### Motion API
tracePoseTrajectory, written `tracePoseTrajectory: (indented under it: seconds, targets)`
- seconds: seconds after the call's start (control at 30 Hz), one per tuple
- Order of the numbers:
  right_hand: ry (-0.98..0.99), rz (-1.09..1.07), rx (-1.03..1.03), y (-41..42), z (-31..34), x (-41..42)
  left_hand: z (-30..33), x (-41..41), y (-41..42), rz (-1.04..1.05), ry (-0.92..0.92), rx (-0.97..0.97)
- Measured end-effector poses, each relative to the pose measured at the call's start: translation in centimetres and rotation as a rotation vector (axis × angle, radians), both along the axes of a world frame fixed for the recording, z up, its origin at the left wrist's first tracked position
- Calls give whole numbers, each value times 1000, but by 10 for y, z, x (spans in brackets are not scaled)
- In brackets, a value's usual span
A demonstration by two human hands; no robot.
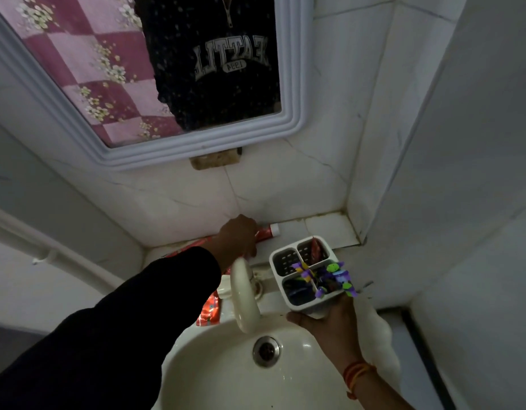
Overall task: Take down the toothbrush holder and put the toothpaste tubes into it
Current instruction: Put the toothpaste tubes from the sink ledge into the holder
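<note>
1. White plastic is forming the toothbrush holder, which is sitting off the wall in the right hand, above the right rim of the sink.
2. Four compartments are showing in the holder: one at the back left is looking empty, one at the back right is carrying a red item that may be a tube, though that is too dark to tell, and the two front ones are holding dark items and purple-and-green toothbrushes whose number cannot be counted.
3. That right hand is cupping the holder from below, fingers wrapped around its near wall, with red and yellow thread bands circling the wrist.
4. One left hand, in a dark sleeve, is reaching to the tiled ledge behind the sink.
5. One red toothpaste tube with a white cap is lying flat on that ledge, and the left fingers are closing over its body; how firm the grip is cannot be told.
6. Another red tube is lying on the sink's left rim, beside the single cream tap.
7. More red packaging is peeking out from under the left forearm.
8. One drain is sitting in the basin, and one framed mirror is hanging above.
</note>
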State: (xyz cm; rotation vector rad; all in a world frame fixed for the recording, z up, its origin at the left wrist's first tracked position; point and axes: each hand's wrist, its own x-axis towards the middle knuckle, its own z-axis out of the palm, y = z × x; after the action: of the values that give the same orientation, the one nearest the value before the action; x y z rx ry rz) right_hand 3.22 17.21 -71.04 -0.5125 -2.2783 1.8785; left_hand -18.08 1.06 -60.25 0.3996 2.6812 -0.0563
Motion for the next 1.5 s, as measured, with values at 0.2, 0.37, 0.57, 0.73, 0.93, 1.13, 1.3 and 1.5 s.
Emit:
tracePoseTrajectory:
  seconds: [0.2,0.37,0.57,0.73,0.93,1.13,1.3,1.5]
  targets:
    - [15,4,22,0,4,1,15,3,8,54,115,191]
    - [-3,10,6,0,8,2,74,22,29,3,232,459]
    - [-31,9,-12,0,13,4,130,50,45,-131,270,623]
    - [-36,11,-8,1,13,4,106,69,58,-256,120,456]
    - [-13,7,33,1,11,4,85,57,50,-109,-27,541]
    - [18,-4,18,-2,6,3,50,11,27,-79,-3,240]
    - [1,-2,-22,-2,0,0,-2,-13,14,-228,22,-20]
    - [-42,-19,-41,-1,-7,-3,-14,-12,12,-396,179,-85]
